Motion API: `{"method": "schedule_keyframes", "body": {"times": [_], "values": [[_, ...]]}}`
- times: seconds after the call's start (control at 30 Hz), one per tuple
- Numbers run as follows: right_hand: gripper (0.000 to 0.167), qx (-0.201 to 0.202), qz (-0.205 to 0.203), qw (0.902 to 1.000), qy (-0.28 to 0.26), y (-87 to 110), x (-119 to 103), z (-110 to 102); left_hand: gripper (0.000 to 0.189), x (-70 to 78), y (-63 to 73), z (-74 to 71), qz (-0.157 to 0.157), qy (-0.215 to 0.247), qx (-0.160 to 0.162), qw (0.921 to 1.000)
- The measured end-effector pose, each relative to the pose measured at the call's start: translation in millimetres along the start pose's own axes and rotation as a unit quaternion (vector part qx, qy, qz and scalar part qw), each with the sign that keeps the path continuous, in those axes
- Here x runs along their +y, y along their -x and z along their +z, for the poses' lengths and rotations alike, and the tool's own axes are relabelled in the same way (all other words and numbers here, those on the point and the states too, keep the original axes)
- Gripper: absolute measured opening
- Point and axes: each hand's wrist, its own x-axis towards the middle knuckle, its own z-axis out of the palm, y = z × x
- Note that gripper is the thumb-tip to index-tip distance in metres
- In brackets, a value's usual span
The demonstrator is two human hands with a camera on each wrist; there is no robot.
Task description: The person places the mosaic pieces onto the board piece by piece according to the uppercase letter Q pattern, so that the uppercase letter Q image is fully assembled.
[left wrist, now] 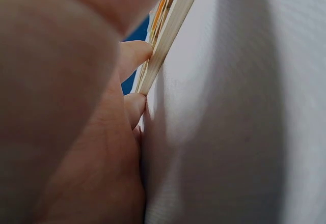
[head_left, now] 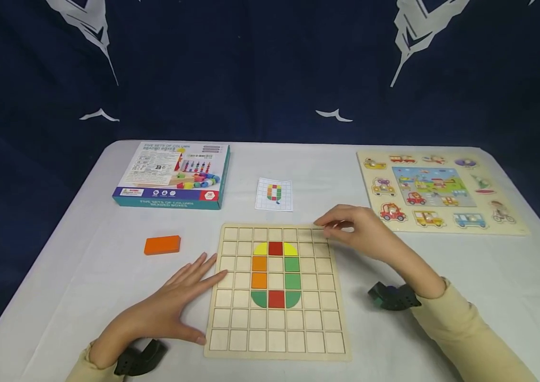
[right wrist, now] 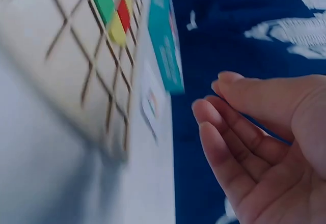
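Note:
A wooden grid board lies on the table, with coloured pieces set in a ring: yellow rounded ones and a red square on top, orange squares at left, green squares at right, green rounded corners and another red square below. My left hand is spread along the board's left side; in the left wrist view its fingertips touch the board's edge. Over the board's far right corner hovers my right hand, fingers loosely bent, holding nothing in the right wrist view.
A pattern card lies beyond the board. An orange block sits left of it. At the back left stands a toy box; a vehicle peg puzzle lies at the back right. A dark patterned cloth hangs behind the table.

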Motion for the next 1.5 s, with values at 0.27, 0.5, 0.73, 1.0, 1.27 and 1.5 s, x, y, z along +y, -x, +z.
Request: {"method": "schedule_keyframes", "body": {"times": [0.27, 0.5, 0.73, 1.0, 1.27, 1.5], "values": [[0.020, 0.002, 0.034, 0.9987, 0.036, 73.3, 24.1, -30.9, 0.110, -0.6, 0.2, 0.0, 0.005, -0.006, 0.004, 1.0000], [0.021, -0.021, 0.073, 0.9962, 0.042, 115.6, 42.2, -33.5, 0.110, 0.3, 0.4, 0.4, 0.008, 0.004, 0.010, 0.9999], [0.025, -0.006, 0.085, 0.9961, 0.025, 129.4, 55.6, -22.8, 0.109, 0.5, 0.3, 0.2, 0.007, 0.003, 0.011, 0.9999], [0.030, 0.011, 0.062, 0.9978, 0.020, 133.1, 54.1, -12.8, 0.108, 2.0, 0.6, 0.4, 0.004, 0.010, 0.011, 0.9999], [0.035, -0.001, 0.054, 0.9965, 0.064, 136.3, 45.6, -6.8, 0.107, 3.0, 1.7, 3.0, 0.003, 0.012, 0.003, 0.9999], [0.038, 0.010, 0.069, 0.9929, 0.096, 133.3, 43.0, -7.0, 0.107, 2.7, -0.2, 0.9, 0.002, 0.004, 0.011, 0.9999]]}}
